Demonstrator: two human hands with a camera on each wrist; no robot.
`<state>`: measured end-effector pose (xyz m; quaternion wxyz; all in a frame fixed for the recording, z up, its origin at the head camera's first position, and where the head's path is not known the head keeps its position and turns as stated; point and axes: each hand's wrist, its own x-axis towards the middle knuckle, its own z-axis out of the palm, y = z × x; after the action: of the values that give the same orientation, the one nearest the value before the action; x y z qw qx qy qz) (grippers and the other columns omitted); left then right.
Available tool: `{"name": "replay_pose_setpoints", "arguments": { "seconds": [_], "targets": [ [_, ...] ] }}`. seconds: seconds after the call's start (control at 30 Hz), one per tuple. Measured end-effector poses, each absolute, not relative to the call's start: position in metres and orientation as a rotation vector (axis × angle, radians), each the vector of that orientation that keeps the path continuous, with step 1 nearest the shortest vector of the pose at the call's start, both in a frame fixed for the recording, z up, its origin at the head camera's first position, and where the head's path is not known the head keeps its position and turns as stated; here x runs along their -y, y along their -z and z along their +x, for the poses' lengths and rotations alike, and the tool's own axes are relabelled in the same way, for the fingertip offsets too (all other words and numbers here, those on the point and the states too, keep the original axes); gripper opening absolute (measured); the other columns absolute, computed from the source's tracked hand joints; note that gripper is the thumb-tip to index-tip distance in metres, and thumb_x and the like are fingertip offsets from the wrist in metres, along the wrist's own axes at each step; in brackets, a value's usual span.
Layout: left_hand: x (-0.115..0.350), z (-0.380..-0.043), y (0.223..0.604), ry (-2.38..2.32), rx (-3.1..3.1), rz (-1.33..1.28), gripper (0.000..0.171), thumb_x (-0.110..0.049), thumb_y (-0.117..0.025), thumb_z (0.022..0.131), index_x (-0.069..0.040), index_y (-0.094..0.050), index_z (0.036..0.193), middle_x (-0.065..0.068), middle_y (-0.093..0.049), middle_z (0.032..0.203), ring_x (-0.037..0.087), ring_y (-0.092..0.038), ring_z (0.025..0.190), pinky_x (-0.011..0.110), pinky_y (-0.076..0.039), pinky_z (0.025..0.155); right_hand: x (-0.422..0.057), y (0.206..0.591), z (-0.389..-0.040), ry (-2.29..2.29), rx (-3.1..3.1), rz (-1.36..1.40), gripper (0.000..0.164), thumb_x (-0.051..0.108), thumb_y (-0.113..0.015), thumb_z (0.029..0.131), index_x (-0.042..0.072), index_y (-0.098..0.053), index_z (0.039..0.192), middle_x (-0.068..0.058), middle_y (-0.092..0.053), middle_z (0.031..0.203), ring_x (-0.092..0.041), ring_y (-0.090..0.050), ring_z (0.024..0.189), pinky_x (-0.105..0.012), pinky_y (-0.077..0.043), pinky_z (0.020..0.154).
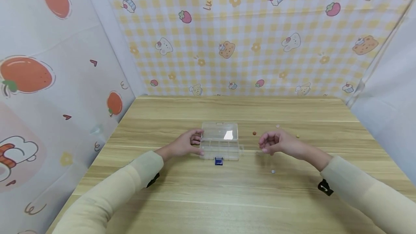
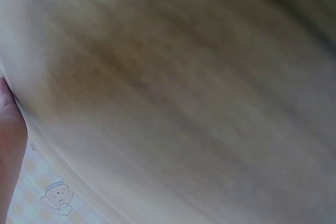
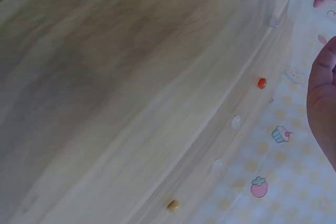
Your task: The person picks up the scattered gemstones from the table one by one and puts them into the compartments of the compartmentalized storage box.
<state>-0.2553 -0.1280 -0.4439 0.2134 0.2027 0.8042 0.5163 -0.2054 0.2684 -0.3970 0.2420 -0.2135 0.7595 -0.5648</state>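
- Nearest on the desk point(image 1: 201, 198), a pale bead point(image 1: 273, 171) lay loose, outside the box.
- The blue clasp point(image 1: 219, 161) stood out from the box's front edge, unfastened.
- The clear box point(image 1: 229, 156) sat mid-desk, its divided base facing up; opening it was done. No coloured bead showed in its compartments, though a clear one could have escaped notice.
- The left hand point(image 1: 186, 143) grasped the box's left side, thumb at the front corner.
- The right hand point(image 1: 281, 143) hung above the desk, right of the box, fingers curled; whether they pinched anything, I could not tell.
- Farther on, a yellow bead point(image 1: 298, 136), a red bead point(image 1: 254, 133) and a white bead point(image 1: 277, 126) lay scattered, so sorting seemed barely begun.
- The lid point(image 1: 212, 131) lay folded back, its closing undone.
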Motion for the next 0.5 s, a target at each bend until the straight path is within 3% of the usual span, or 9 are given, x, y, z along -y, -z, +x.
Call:
{"name": "replay_pose_setpoints", "arguments": {
  "seconds": [0.2, 0.5],
  "targets": [
    [0.127, -0.255, 0.443, -1.429, -2.236, 0.562, 0.090, -0.009, -0.086, 0.074, -0.003, -0.034, 0.147, 0.012, -0.049, 0.135, 0.027, -0.050, 0.121, 0.032, -0.044, 0.102, -0.284, 0.406, -0.200, 1.461, -2.072, -0.601, 0.032, 0.005, -0.071, 0.087, -0.011, -0.057, 0.110, -0.028, -0.059, 0.108, -0.019, -0.061, 0.090, -0.031, -0.055, 0.078],
    [0.127, -0.254, 0.442, -1.422, -2.236, 0.568, 0.089, -0.009, -0.084, 0.076, -0.002, -0.033, 0.148, 0.016, -0.048, 0.137, 0.030, -0.049, 0.122, 0.035, -0.044, 0.103, -0.301, 0.422, -0.198, 1.384, -1.985, -0.668, 0.033, 0.005, -0.071, 0.086, -0.011, -0.056, 0.112, -0.027, -0.060, 0.104, -0.021, -0.060, 0.090, -0.029, -0.056, 0.076]
  ]
}}
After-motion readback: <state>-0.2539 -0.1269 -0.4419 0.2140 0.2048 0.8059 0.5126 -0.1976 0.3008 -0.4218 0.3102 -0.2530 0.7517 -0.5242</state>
